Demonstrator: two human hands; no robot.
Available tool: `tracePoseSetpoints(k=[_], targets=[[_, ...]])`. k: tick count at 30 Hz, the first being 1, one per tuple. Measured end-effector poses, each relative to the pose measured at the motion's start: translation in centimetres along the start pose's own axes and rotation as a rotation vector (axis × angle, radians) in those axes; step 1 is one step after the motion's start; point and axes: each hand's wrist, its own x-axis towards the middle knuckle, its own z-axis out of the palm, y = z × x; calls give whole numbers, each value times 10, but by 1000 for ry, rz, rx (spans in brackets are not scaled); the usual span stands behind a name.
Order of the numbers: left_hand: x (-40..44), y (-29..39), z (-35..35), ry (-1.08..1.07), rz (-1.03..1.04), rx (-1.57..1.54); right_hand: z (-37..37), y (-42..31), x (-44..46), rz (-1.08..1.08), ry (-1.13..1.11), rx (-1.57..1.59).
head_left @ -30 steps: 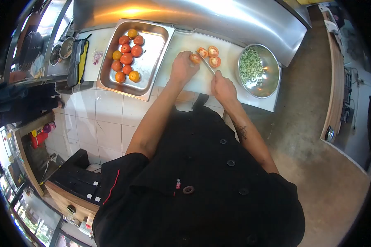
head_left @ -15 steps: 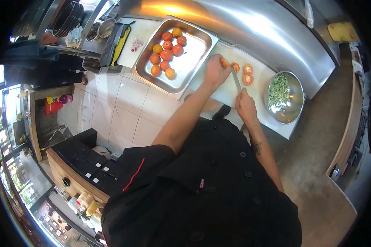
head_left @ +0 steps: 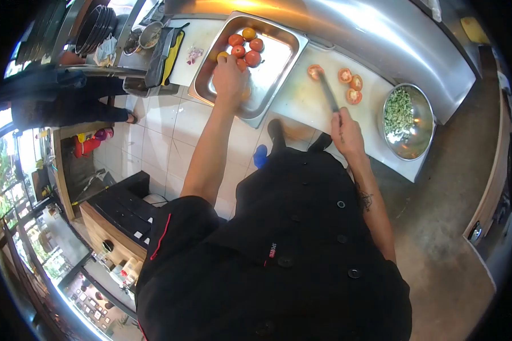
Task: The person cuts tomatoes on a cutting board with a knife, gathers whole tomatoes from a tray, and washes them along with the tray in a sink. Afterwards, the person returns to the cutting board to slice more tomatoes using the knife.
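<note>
My left hand (head_left: pixel 229 78) reaches into a steel tray (head_left: pixel 293 54) among whole tomatoes (head_left: pixel 252 58). Its fingers touch or cover some of them; the fingertips are partly hidden, so their grip is unclear. In my right hand (head_left: pixel 347 133) is a kitchen knife (head_left: pixel 327 94), its blade pointing away over the white cutting board (head_left: pixel 301 105). By the knife tip lies a tomato half (head_left: pixel 315 71), cut face up. Several more cut tomato halves (head_left: pixel 354 96) are grouped on the board to its right.
A steel bowl (head_left: pixel 421 133) of chopped green vegetable (head_left: pixel 399 111) stands on the board's right end. Left of the tray are chopped onion bits (head_left: pixel 194 54) and a yellow-edged dark object (head_left: pixel 173 57). Another person's legs (head_left: pixel 105 111) show at far left. A steel wall backs the counter.
My left hand has left the tomato on the board and moved left into the tray. Another cut half now lies with the group at right. The knife stays in my right hand.
</note>
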Motion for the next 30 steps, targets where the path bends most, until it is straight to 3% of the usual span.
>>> tracePoseSetpoints(k=[3, 5, 9, 11, 15, 17, 19, 21, 23, 24, 26, 27, 29, 30], targets=[[4, -10, 8, -111, -31, -150, 17, 9, 7, -94, -113, -72], [-11, -5, -9, -83, 25, -170, 21, 11, 11, -59, -125, -98], [-39, 36, -41, -9, -97, -549, 25, 31, 24, 14, -31, -65], [-52, 59, -42, -335, -218, -1102, 19, 36, 30, 68, 136, 75], [-75, 108, -12, -21, 289, -523, -4, 35, 24, 26, 121, 77], [-63, 116, -23, 50, 256, -556, -10, 34, 18, 32, 54, 51], [-48, 105, -40, 25, -55, -724, -15, 29, 10, 57, 42, 77], [-23, 75, -43, -27, -78, -551, -16, 26, 0, 86, 26, 106], [8, 40, -27, -243, -138, -139, -12, 26, -4, 66, 101, 131], [22, 29, -24, -247, -132, -134, -12, 23, -5, 71, 104, 137], [46, 15, -19, 225, 99, -226, -15, 16, -11, 125, 88, 197], [60, 12, -17, 218, 104, -228, -14, 18, -13, 134, 91, 198], [84, 12, -17, -163, -46, -13, -12, 22, -16, 103, 71, 168], [90, 14, -14, -166, -41, -13, -13, 22, -18, 109, 74, 169]])
